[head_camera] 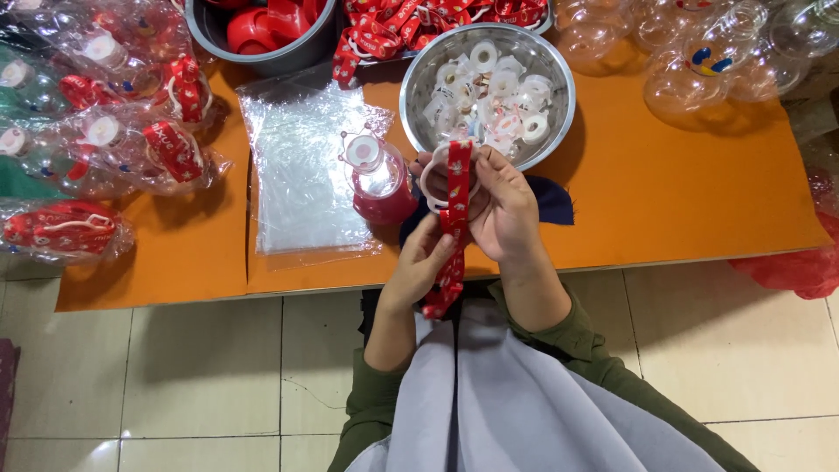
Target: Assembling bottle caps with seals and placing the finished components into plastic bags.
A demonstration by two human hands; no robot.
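Note:
My right hand (503, 208) grips a white plastic ring (428, 182) with a red patterned strap (456, 201) threaded through it. My left hand (423, 262) pinches the same strap lower down, and its loose end hangs toward my lap. A clear bottle with a red base and white cap (377, 179) lies on the orange board (664, 192) just left of my hands. Behind my hands stands a steel bowl (552, 68) full of white plastic rings and caps.
A stack of clear plastic bags (301, 170) lies left of the bottle. Bagged finished bottles (131, 131) pile up at far left. A grey tub of red parts (262, 35), more red straps (419, 22) and clear bottle bodies (708, 52) line the back.

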